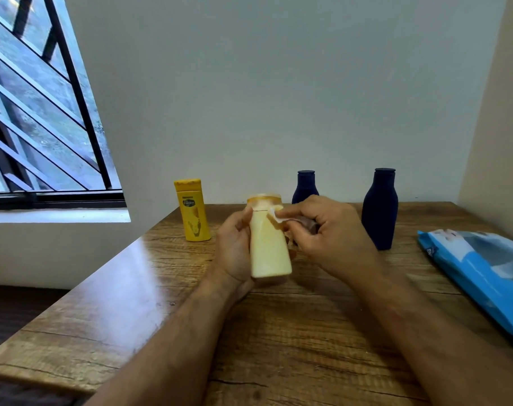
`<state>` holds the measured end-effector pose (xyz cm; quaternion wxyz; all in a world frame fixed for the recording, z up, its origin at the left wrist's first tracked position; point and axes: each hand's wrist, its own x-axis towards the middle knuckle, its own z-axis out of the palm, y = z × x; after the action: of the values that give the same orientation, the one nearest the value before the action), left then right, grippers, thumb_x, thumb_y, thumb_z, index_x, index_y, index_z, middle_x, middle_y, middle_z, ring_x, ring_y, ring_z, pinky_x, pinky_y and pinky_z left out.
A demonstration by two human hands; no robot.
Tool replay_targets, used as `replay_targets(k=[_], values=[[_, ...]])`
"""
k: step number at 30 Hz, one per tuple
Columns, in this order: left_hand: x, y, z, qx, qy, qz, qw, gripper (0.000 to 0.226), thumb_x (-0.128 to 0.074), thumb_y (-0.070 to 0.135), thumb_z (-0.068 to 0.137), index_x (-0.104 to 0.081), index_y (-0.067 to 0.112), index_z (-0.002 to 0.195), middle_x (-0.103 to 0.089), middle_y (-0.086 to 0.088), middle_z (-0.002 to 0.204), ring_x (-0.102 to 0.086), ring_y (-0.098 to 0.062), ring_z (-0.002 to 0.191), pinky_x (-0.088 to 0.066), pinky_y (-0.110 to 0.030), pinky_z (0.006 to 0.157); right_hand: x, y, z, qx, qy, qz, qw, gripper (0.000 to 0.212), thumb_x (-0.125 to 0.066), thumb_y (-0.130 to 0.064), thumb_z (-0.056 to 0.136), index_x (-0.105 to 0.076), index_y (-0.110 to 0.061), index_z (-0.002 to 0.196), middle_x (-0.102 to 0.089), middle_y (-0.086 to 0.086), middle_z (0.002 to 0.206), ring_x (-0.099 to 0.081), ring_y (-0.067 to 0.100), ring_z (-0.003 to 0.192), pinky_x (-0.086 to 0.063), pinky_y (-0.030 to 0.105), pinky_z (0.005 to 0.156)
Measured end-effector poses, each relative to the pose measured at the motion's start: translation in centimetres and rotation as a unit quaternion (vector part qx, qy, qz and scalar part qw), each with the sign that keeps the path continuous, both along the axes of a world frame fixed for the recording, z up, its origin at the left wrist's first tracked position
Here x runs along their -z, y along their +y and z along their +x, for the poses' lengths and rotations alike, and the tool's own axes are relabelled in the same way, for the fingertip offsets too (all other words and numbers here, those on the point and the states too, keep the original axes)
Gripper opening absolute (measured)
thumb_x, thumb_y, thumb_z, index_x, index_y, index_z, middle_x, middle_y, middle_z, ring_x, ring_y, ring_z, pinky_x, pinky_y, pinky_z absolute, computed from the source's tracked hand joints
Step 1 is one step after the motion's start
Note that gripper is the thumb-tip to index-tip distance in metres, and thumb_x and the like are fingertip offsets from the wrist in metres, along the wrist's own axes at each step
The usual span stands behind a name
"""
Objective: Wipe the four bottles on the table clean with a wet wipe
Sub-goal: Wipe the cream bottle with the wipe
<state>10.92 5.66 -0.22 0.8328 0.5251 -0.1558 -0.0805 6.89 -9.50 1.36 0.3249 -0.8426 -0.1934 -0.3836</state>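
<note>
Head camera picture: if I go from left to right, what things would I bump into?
Window → yellow bottle → left hand → cream bottle → right hand with wet wipe → big dark blue bottle → blue wipes pack.

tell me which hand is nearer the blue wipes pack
Right. The right hand is left of the wipes pack, wiping the cream bottle; the left hand, gripping that bottle, is farther left.

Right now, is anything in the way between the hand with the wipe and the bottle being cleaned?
Nothing visible. The right hand presses the wet wipe straight against the pale yellow bottle near its cap, while the left hand grips the bottle. The other bottles stand behind, out of the way.
</note>
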Motion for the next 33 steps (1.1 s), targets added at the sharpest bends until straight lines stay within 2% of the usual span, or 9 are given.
replay_targets(k=[4, 7, 10, 13, 16, 18, 26, 28, 33], values=[[0.4, -0.4, 0.0, 0.011, 0.000, 0.001, 1.000, 0.053, -0.037, 0.034, 0.105, -0.080, 0.016, 0.079, -0.070, -0.013, 0.079, -0.066, -0.027, 0.070, -0.052, -0.043, 0.075, -0.2, 0.5, 0.0, 0.020, -0.008, 0.039, 0.999, 0.026, -0.069, -0.022, 0.089, -0.072, -0.022, 0.115, -0.067, -0.008, 0.096, -0.060, 0.004, 0.084, -0.049, 0.016, 0.073], [0.0, -0.3, 0.2, 0.004, 0.021, -0.046, 0.999, 0.058, -0.032, 0.033, 0.106, -0.076, 0.006, 0.079, -0.069, -0.016, 0.075, -0.069, -0.025, 0.064, -0.058, -0.036, 0.063, 0.3, 1.2, -0.1, -0.034, 0.113, -0.021, 0.993, 0.023, -0.071, -0.028, 0.087, -0.073, -0.029, 0.111, -0.063, -0.018, 0.100, -0.058, -0.003, 0.090, -0.044, 0.009, 0.073], [-0.5, 0.2, 0.7, 0.019, 0.055, -0.076, 0.995, 0.072, -0.029, 0.044, 0.104, -0.077, 0.002, 0.070, -0.066, -0.018, 0.075, -0.066, -0.028, 0.068, -0.054, -0.039, 0.073, 0.8, 1.7, -0.2, -0.081, 0.186, -0.066, 0.977, 0.021, -0.072, -0.029, 0.086, -0.074, -0.033, 0.107, -0.064, -0.023, 0.099, -0.058, -0.008, 0.089, -0.046, 0.011, 0.074], [0.1, 0.1, 0.7, 0.002, 0.031, -0.036, 0.999, 0.062, -0.031, 0.036, 0.107, -0.078, 0.006, 0.080, -0.068, -0.016, 0.076, -0.068, -0.026, 0.069, -0.057, -0.037, 0.069, 0.6, 1.3, 0.0, -0.045, 0.162, -0.061, 0.984, 0.019, -0.070, -0.031, 0.088, -0.074, -0.035, 0.105, -0.065, -0.017, 0.101, -0.057, -0.007, 0.091, -0.047, 0.012, 0.077], [0.9, -0.5, 0.0, -0.028, -0.038, 0.066, 0.997, 0.035, -0.038, 0.022, 0.109, -0.071, 0.013, 0.100, -0.073, -0.011, 0.084, -0.069, -0.024, 0.074, -0.057, -0.039, 0.067, -0.1, 0.7, 0.0, 0.036, 0.079, 0.038, 0.995, 0.020, -0.068, -0.028, 0.089, -0.074, -0.029, 0.109, -0.063, -0.013, 0.096, -0.056, -0.001, 0.086, -0.046, 0.014, 0.075], [0.8, -0.8, -0.4, -0.006, -0.018, 0.079, 0.997, 0.038, -0.036, 0.028, 0.109, -0.071, 0.016, 0.099, -0.073, -0.008, 0.081, -0.067, -0.023, 0.072, -0.054, -0.039, 0.069, -0.2, 0.4, 0.1, 0.051, 0.047, 0.078, 0.995, 0.021, -0.070, -0.025, 0.089, -0.074, -0.025, 0.109, -0.065, -0.009, 0.099, -0.058, 0.003, 0.090, -0.050, 0.019, 0.080], [-0.3, 0.1, 1.0, 0.002, 0.111, -0.092, 0.990, 0.052, -0.033, 0.043, 0.102, -0.061, 0.000, 0.112, -0.064, -0.021, 0.090, -0.064, -0.032, 0.079, -0.054, -0.040, 0.077, 0.5, 2.4, -0.7, -0.085, 0.257, -0.022, 0.962, 0.014, -0.074, -0.027, 0.083, -0.078, -0.034, 0.095, -0.069, -0.019, 0.101, -0.060, -0.003, 0.093, -0.053, 0.020, 0.081], [-0.1, -0.1, 0.9, 0.007, 0.097, -0.064, 0.993, 0.053, -0.032, 0.041, 0.101, -0.064, 0.000, 0.110, -0.066, -0.022, 0.092, -0.065, -0.033, 0.083, -0.053, -0.044, 0.084, 0.1, 1.7, -0.3, -0.063, 0.251, 0.017, 0.966, 0.013, -0.075, -0.027, 0.083, -0.078, -0.036, 0.092, -0.070, -0.018, 0.095, -0.062, -0.005, 0.085, -0.052, 0.019, 0.074], [0.4, -0.8, 0.3, 0.007, 0.066, 0.026, 0.997, 0.045, -0.038, 0.037, 0.102, -0.069, 0.005, 0.109, -0.066, -0.020, 0.091, -0.063, -0.031, 0.077, -0.044, -0.059, 0.097, -0.2, 0.4, 0.1, -0.010, 0.135, 0.161, 0.978, 0.015, -0.073, -0.025, 0.085, -0.076, -0.032, 0.098, -0.068, -0.009, 0.106, -0.062, 0.007, 0.098, -0.056, 0.026, 0.082]])
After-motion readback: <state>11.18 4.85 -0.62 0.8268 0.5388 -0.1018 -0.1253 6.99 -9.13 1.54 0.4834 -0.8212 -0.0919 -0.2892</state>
